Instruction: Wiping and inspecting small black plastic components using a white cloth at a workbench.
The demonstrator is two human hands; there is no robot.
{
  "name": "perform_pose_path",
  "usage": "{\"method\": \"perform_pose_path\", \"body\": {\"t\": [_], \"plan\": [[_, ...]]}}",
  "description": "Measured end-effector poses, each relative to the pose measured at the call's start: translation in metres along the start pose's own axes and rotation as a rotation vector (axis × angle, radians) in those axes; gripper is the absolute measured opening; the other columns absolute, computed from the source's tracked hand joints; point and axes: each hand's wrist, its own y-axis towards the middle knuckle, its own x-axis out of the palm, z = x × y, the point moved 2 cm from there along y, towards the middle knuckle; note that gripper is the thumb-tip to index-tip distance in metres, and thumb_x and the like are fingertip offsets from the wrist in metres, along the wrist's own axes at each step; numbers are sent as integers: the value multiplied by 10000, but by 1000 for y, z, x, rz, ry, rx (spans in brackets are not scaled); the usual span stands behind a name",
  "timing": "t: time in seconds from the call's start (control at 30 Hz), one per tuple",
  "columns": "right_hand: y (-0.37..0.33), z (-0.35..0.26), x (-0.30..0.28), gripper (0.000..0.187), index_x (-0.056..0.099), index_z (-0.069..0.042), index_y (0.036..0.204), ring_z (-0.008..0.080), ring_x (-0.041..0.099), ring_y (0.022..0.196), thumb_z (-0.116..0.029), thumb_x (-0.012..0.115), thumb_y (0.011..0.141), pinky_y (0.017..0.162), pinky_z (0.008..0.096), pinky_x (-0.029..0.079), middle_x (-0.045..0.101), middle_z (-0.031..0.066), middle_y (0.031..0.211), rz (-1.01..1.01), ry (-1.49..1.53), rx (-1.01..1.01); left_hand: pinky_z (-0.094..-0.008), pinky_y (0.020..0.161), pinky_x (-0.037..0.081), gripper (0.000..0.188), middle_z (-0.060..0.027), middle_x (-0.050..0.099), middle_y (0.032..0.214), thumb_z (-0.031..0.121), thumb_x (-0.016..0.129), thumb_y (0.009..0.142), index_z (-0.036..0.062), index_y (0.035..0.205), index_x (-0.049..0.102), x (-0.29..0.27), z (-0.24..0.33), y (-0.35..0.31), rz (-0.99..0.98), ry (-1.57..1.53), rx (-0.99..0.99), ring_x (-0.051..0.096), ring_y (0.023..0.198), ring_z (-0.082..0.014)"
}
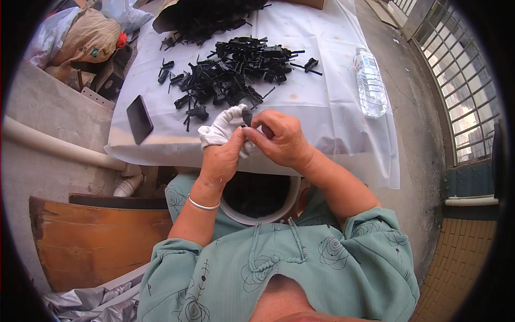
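Observation:
Both my hands meet over the near edge of the table, in front of a heap of small black plastic parts [236,70]. My left hand [225,139], partly covered by a white glove with the thumb bare, is closed on a small black plastic part [247,116]. Bare and with its fingers curled in, my right hand [281,134] pinches at the same part from the right. The fingertips hide most of that part. Below my hands, a white bucket [294,201] with dark contents stands between my knees.
A second black pile [201,21] lies at the far side of the white-covered table [327,129]. A dark phone [140,119] rests near its left edge, a clear water bottle [370,83] at its right. Bags [88,35] are heaped far left; a barred window [464,80] is right.

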Motion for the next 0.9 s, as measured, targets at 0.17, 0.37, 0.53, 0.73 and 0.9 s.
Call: {"method": "perform_pose_path", "body": {"t": [0.17,0.37,0.53,0.73,0.9], "plan": [[-5,15,5,171,521,-19,749,36,371,532,-133,633,811,470,205,333,448,-18,605,160,169,294,-167,537,430,295,-34,566,911,13,546,844,39,1129,472,13,8,-3,-102,98,4,544,670,-63],[2,23,-1,201,509,-18,734,57,371,554,-159,550,871,507,220,351,452,-12,614,-154,395,514,-186,504,437,281,-54,551,937,14,532,833,16,1108,475,3,6,-3,-53,362,155,536,636,-64],[0,16,2,249,516,10,727,277,438,510,-184,497,882,520,351,390,496,167,602,-179,125,230,-187,479,428,288,-50,549,905,5,512,834,-2,1117,460,11,10,-7,38,375,13,520,613,-51],[-3,18,18,267,520,17,712,110,397,558,-169,475,898,531,284,388,477,79,579,-116,136,368,-277,700,479,280,-132,586,914,13,535,796,-57,1065,506,4,1,-9,90,881,441,586,770,-192],[-11,28,38,259,532,9,728,99,396,570,-181,481,897,534,278,389,481,60,585,-95,251,450,-286,790,454,281,-139,582,960,11,544,781,-66,1049,517,-4,-1,-13,108,1081,532,576,848,-212]]}}
